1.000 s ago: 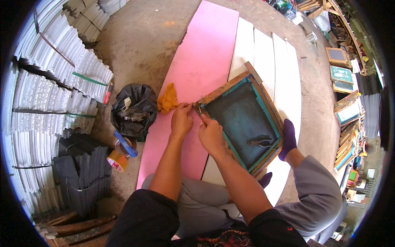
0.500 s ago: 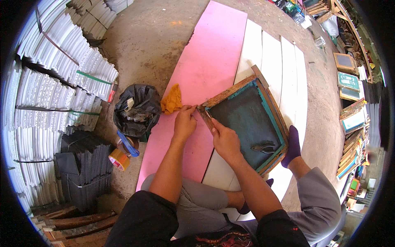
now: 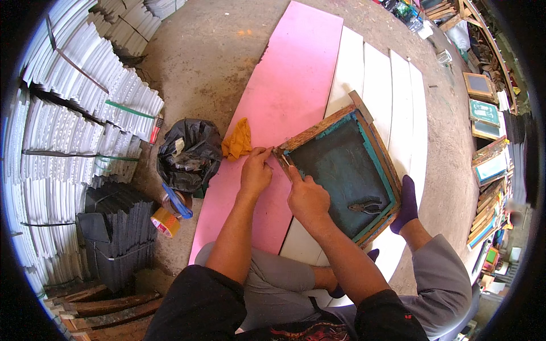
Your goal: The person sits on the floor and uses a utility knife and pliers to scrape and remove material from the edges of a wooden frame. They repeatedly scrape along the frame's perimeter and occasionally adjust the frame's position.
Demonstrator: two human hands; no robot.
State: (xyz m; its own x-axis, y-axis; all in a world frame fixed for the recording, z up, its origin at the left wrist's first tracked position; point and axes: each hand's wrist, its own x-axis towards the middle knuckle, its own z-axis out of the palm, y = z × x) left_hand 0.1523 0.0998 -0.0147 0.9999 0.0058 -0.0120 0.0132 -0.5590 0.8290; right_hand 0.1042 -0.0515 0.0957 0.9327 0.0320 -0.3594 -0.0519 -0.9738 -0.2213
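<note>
A wooden screen-printing frame [image 3: 318,127] with dark mesh and teal edging lies tilted across the boards in front of me. At its near-left corner, my left hand [image 3: 257,171] is closed, its fingertips pinching the wood. My right hand [image 3: 307,199] is closed around a slim tool [image 3: 288,161] with a thin, light metal shaft; its handle is hidden in my fist. The shaft points at the wood of that same corner. Dark-handled pliers [image 3: 365,206] rest on the mesh. My sock-covered right foot [image 3: 405,203] is against the frame's right side.
Pink board [image 3: 296,68] and white boards [image 3: 347,68] lie under the frame. To the left are a yellow cloth [image 3: 237,140], a black plastic bag [image 3: 189,152], tape rolls [image 3: 165,223] and strapped stacks of white sheets [image 3: 62,125]. More frames [image 3: 483,111] line the right.
My right hand has shifted slightly left and down, and more of the tool's shaft shows at the corner. My left hand stays at the corner; the frame barely moves.
</note>
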